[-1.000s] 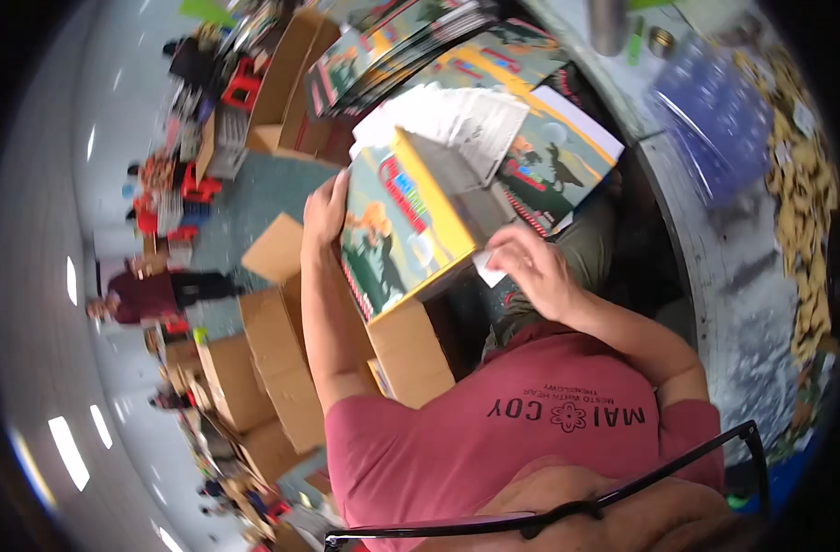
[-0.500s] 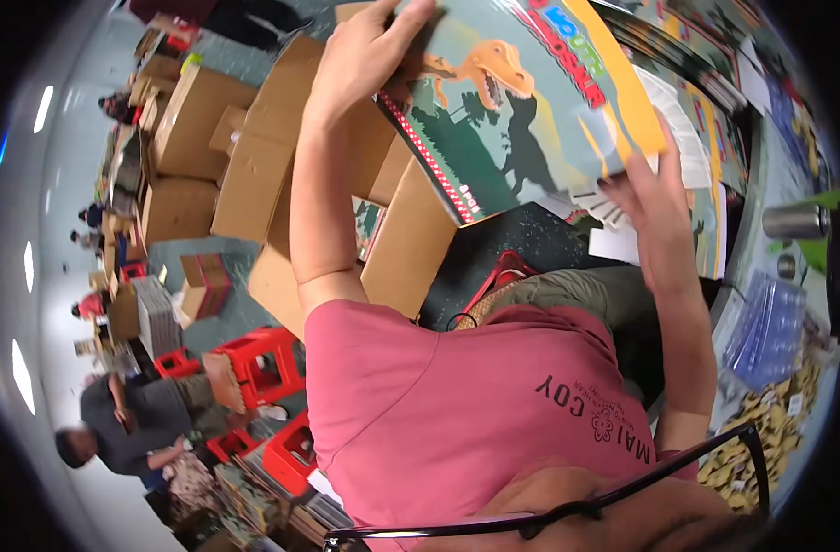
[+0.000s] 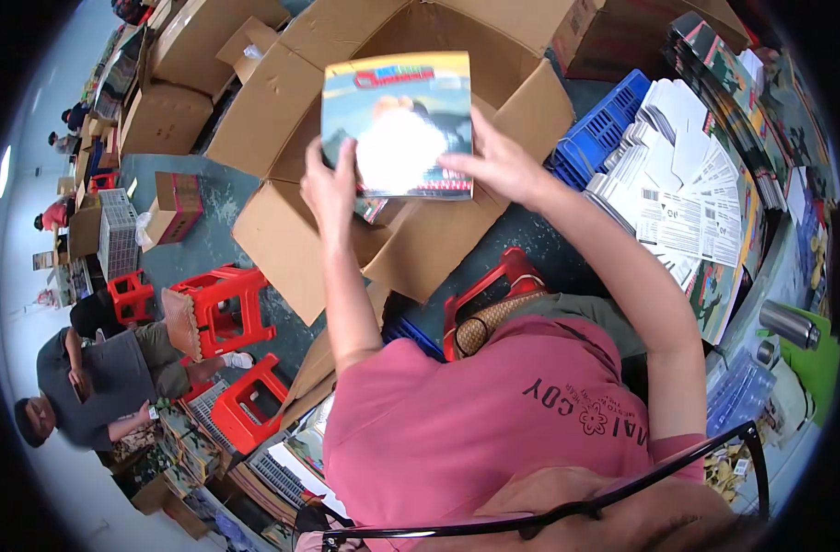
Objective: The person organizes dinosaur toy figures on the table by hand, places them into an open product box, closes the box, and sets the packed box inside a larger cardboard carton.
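Between my two hands is a printed dinosaur box [image 3: 397, 106], with a yellow strip along its top and strong glare across its front. My left hand [image 3: 329, 179] grips its left edge, the thumb lying on the front. On the opposite side, my right hand [image 3: 498, 164] holds the lower right edge, thumb also over the front. Both hands are closed on it. The box is above a large open cardboard carton [image 3: 424, 244] with spread flaps. Part of a printed item shows inside the carton below the box; the rest is hidden.
A blue plastic crate [image 3: 604, 120] and fanned stacks of white printed sheets [image 3: 687, 198] lie to the right. Piled printed boxes [image 3: 724, 83] stand beyond them. Red stools [image 3: 231, 308] and a seated person [image 3: 107, 377] are at the left. A metal bottle [image 3: 790, 324] lies far right.
My hands have carried the dinosaur box leftward from beside the stacks to over the open carton. Its front has turned more upright in view. My view has swung to the right.
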Tool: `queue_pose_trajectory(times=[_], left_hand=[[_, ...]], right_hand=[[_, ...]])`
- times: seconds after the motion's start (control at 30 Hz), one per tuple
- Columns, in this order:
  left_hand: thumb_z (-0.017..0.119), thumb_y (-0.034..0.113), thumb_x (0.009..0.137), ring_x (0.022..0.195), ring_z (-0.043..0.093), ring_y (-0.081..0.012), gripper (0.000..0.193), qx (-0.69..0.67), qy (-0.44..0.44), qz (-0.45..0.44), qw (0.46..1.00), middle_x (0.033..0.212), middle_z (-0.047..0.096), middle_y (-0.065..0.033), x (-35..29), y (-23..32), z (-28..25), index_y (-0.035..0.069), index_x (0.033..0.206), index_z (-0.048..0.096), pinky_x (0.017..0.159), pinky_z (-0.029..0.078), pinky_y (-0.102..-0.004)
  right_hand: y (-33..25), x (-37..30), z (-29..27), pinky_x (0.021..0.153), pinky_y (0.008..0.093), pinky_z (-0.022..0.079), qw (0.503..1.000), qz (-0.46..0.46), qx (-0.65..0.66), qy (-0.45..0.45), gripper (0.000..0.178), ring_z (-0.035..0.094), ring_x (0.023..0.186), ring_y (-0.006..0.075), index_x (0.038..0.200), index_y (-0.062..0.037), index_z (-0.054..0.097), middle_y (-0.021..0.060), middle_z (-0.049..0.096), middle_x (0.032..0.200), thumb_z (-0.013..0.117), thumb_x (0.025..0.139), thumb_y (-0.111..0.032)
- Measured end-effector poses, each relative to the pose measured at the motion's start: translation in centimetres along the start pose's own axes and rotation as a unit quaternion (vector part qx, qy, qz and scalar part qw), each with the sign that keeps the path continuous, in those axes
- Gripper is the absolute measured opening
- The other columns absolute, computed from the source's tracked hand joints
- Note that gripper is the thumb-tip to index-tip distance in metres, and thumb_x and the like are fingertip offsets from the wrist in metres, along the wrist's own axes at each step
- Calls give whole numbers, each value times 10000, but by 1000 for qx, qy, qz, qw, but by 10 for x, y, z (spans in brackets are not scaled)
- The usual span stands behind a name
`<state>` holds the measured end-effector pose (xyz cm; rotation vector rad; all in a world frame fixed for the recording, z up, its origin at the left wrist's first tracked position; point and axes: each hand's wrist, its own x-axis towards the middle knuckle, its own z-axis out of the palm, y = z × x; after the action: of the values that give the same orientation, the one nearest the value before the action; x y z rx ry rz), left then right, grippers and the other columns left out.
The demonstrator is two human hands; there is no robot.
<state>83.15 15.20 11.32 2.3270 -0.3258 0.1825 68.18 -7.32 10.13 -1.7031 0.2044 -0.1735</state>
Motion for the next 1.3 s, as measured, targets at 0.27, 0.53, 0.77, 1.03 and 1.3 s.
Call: queue_pose_trajectory(times=[0.27, 0.53, 0.77, 1.03, 1.3], left_hand=[[674, 463, 931, 999, 698, -375, 601, -10, -117, -84, 989, 1062, 706, -270, 6, -30, -10, -31, 1254, 563, 905, 516, -420], [784, 510, 812, 1240, 575, -414, 1018, 39, -283, 209, 935, 1413, 452, -321, 46, -28, -4, 7, 1538, 278, 1073, 442, -452], [663, 749, 772, 1251, 554, -410, 926, 241, -164, 75, 954, 1259, 560, -298, 45, 50, 18, 119, 1428, 494, 960, 500, -486], [485, 723, 904, 938, 712, -349, 722, 315, -248, 243, 883, 1015, 732, -175, 76, 101, 92, 50, 1043, 707, 808, 546, -458], [658, 232, 914, 1215, 572, -317, 208, -29, -234, 616, 751, 1148, 681, -107, 49, 116, 101, 53, 1011, 700, 1020, 448, -451]], right_hand=[[15, -30, 21, 1095, 392, 411, 994, 55, -89, -15, 1045, 497, 1357, 375, 1589, 27, 121, 298, 417, 1515, 760, 857, -359], [-4, -45, 10, 1122, 431, 381, 992, 48, -105, 45, 726, 468, 1363, 421, 1541, 19, 253, 318, 440, 1473, 616, 963, -228], [1, -62, 6, 1083, 467, 410, 983, 50, -153, 91, 636, 502, 1287, 466, 1489, 42, 306, 348, 487, 1387, 596, 966, -171], [9, -75, 1, 1072, 457, 421, 986, 47, -121, 103, 616, 520, 1289, 433, 1479, -6, 336, 301, 535, 1359, 626, 963, -179], [13, -79, 6, 981, 514, 468, 974, 9, -179, 141, 626, 567, 1179, 471, 1466, -33, 327, 299, 561, 1293, 637, 952, -210]])
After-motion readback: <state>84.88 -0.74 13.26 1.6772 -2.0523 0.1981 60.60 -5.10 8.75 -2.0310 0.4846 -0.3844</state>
